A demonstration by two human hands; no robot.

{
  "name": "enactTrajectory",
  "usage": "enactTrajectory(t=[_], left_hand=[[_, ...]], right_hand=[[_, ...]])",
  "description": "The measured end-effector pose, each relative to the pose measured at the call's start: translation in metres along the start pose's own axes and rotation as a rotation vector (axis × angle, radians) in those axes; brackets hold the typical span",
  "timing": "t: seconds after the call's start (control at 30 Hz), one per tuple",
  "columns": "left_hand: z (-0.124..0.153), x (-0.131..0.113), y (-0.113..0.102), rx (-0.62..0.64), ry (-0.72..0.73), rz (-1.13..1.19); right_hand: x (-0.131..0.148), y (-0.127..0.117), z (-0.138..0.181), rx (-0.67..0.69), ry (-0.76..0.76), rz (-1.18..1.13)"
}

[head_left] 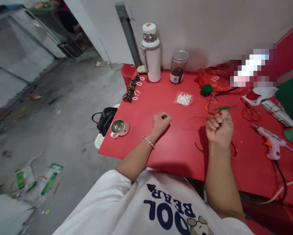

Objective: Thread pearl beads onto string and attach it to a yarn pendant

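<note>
My left hand (161, 122) is curled into a loose fist above the red table (175, 143). Its fingers hide anything that may be inside. To the right, my right hand (219, 129) is turned palm up with its fingers folded in and the thumb near them; what they hold, if anything, is too small to make out. A thin dark thread (197, 117) shows just left of these fingers. Just beyond them are a green-handled tool (224, 108) with a thin metal tip and a ball of green yarn (207, 89). A bag of white beads (183, 99) lies farther back, between the hands.
A metal mug (120, 127) stands at the left edge, with braided cord bundles (130, 89) behind it. A tall white flask (153, 58) and a clear jar (178, 67) stand at the back. On the right lie red scissors (250, 112) and a pink glue gun (273, 143) with its cable.
</note>
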State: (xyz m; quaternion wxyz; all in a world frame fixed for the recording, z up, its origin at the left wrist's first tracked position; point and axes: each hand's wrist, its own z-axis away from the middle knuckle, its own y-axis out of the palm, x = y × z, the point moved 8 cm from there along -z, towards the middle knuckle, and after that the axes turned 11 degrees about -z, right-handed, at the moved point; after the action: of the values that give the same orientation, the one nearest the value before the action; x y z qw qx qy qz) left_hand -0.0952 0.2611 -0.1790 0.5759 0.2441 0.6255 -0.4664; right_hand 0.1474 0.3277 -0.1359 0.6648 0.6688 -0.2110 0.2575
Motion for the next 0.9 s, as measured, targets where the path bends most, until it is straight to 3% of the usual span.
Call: enactTrajectory(t=[0.23, 0.43, 0.73, 0.9], left_hand=[[0.014, -0.014, 0.033, 0.210, 0.131, 0.108], [0.040, -0.020, 0.062, 0.551, -0.004, 0.346], [0.054, 0.000, 0.080, 0.715, -0.173, 0.337], [0.051, 0.004, 0.077, 0.692, -0.210, 0.367]], right_hand=[[-0.027, 0.005, 0.006, -0.034, 0.158, 0.013], [-0.041, 0.010, 0.011, -0.015, 0.234, 0.125], [-0.036, 0.004, 0.007, -0.047, 0.233, 0.049], [-0.030, -0.004, 0.001, -0.083, 0.183, 0.040]])
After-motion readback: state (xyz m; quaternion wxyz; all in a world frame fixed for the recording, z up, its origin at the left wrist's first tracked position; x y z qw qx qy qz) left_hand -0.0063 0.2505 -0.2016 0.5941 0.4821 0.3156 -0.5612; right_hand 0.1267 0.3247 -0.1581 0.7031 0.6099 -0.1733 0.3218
